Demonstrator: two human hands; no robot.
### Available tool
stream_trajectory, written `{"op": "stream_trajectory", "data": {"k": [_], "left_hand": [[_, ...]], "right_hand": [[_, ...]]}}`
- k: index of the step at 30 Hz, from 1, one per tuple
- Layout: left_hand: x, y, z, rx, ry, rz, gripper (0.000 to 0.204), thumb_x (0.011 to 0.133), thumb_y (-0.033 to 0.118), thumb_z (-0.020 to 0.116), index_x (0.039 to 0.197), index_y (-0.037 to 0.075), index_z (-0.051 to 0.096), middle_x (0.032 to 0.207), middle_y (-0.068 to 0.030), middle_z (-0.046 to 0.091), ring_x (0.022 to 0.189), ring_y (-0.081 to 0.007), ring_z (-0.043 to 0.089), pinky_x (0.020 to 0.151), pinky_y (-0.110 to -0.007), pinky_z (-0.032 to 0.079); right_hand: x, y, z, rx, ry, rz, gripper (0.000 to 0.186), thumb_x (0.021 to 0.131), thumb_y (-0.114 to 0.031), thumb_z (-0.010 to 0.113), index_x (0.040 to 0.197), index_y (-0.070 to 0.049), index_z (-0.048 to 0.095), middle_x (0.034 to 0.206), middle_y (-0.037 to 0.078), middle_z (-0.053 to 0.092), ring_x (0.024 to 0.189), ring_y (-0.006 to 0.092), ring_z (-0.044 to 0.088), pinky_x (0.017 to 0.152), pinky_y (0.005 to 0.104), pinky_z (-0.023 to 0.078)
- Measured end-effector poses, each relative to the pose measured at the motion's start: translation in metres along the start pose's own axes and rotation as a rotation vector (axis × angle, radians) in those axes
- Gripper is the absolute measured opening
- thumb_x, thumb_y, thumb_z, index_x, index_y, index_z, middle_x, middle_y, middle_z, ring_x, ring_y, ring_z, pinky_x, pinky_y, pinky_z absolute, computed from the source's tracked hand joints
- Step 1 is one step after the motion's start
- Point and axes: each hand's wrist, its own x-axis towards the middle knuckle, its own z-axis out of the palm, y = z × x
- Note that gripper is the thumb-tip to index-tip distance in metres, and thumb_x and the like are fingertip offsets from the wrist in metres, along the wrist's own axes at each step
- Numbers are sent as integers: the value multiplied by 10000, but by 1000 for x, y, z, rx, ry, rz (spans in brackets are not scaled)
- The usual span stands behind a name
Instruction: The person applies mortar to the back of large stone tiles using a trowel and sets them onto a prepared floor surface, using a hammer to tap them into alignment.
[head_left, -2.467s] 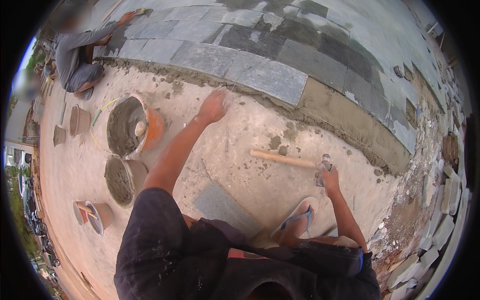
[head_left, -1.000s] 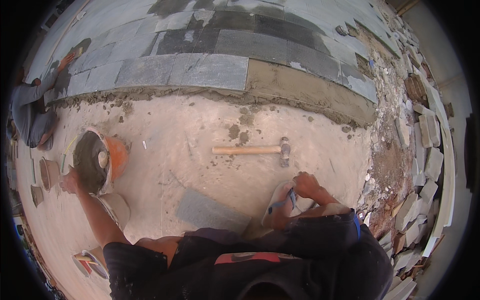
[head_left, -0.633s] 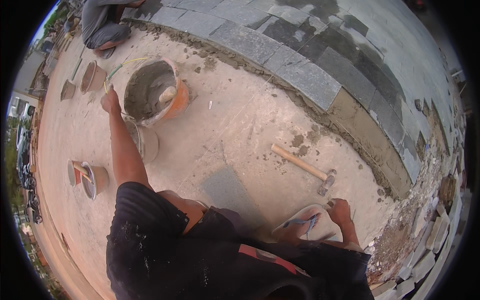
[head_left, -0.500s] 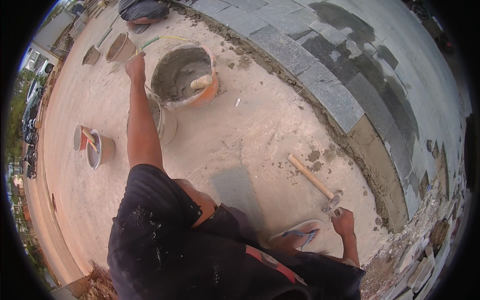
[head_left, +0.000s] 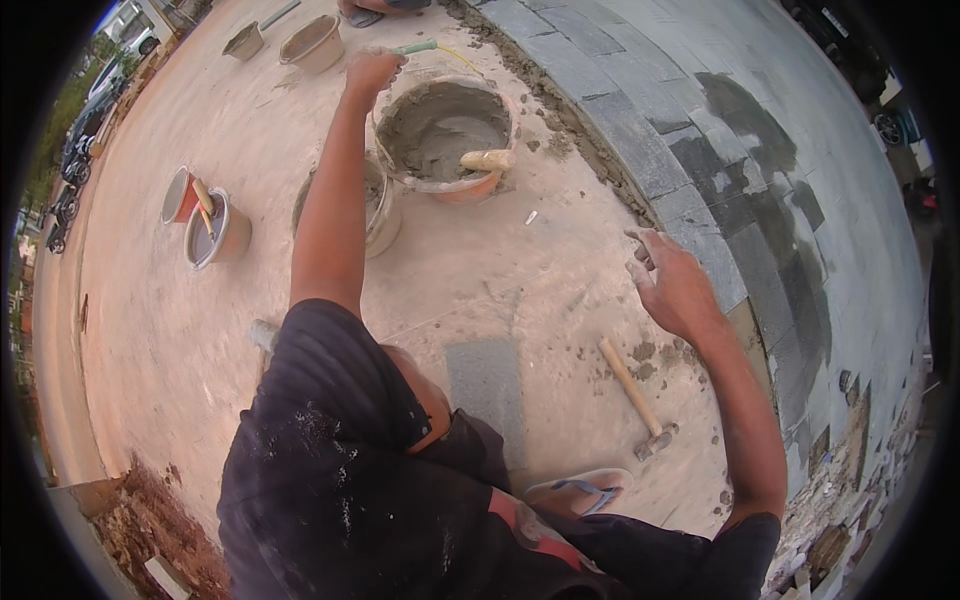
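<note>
My left hand point(head_left: 375, 70) reaches far forward beyond the mortar buckets, its fingers curled closed. A green handle with a thin yellow line point(head_left: 415, 46) sits right against those fingers; whether they grip it is hidden. Below is a large orange tub point(head_left: 516, 125) of wet grey mortar, a wooden-handled tool point(head_left: 487, 160) at its rim. A second mortar bucket point(head_left: 385, 225) is partly behind my left forearm. My right hand point(head_left: 672, 280) hovers over the floor near the paving edge, fingers apart and bent, holding nothing. A wooden-handled hammer point(head_left: 635, 395) lies below it.
Grey stone pavers point(head_left: 640, 150) run along the right, edged with mortar. A grey slab point(head_left: 487, 385) lies before me beside a sandalled foot point(head_left: 590, 490). Small buckets point(head_left: 225, 235) stand left, others point(head_left: 312, 45) beyond. A mallet head point(head_left: 265, 335) shows beside my left sleeve. Someone crouches point(head_left: 375, 10) ahead.
My right hand has left the hammer head and moved forward, its fingers spreading. The hammer stays on the floor. The view has turned; my left hand remains beside the green handle.
</note>
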Motion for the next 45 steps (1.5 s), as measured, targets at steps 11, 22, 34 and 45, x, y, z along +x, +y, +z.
{"op": "stream_trajectory", "data": {"k": [11,22,34,45], "left_hand": [[-89,-224,-109,729,142,-424,811,844,630,577,1296,-43,548,1286,-291,569,1205,-461,537,1011,-506,433],[-178,-276,-152,-623,68,-719,443,886,266,597,1209,-36,574,1169,-169,631,1062,-266,611,912,-404,490],[-239,-181,-128,-775,403,-631,302,869,137,606,1105,-52,597,1035,-121,627,960,-251,608,891,-389,481],[-350,-61,-143,-749,191,-526,369,922,153,516,1213,-70,552,1214,-174,623,1142,-287,595,1029,-403,439]], "right_hand": [[195,-120,54,21,40,95,699,890,-281,630,1428,49,331,1254,286,576,1173,382,586,948,476,481],[233,-170,1,-161,-9,36,516,861,-463,653,1001,30,710,1012,255,692,983,405,665,857,466,509],[137,-67,7,98,35,-39,431,903,-402,648,1012,16,658,750,167,658,704,274,661,687,405,495],[-36,110,0,603,-107,221,474,919,-420,653,1157,-10,660,773,59,631,684,132,576,619,327,448]]}}
